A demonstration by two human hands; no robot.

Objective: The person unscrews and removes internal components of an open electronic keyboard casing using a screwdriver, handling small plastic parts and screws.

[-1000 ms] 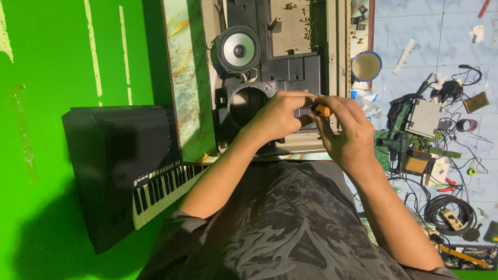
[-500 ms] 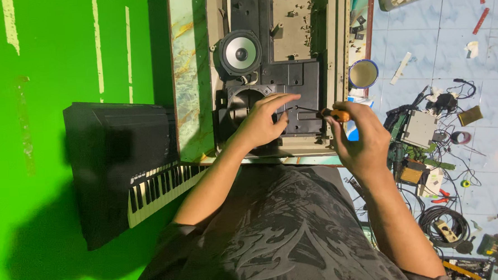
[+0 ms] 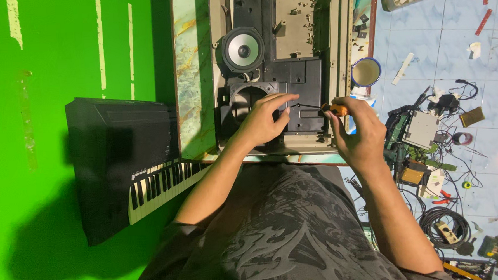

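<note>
**Head view: your hands have moved apart on the speaker panel**

Head view: your right hand (image 3: 356,131), earlier close to the left, now grasps the orange screwdriver (image 3: 321,106) further right. Your left hand (image 3: 266,121) rests released, fingers spread, on the black panel (image 3: 302,79) beside the round speaker (image 3: 243,49).

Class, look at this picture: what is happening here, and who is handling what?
A person is bent over an opened speaker unit. The right hand holds an orange-handled screwdriver, its tip on the black panel. The left hand rests by the empty round speaker hole. One speaker cone sits mounted above. A keyboard lies to the left.
</note>
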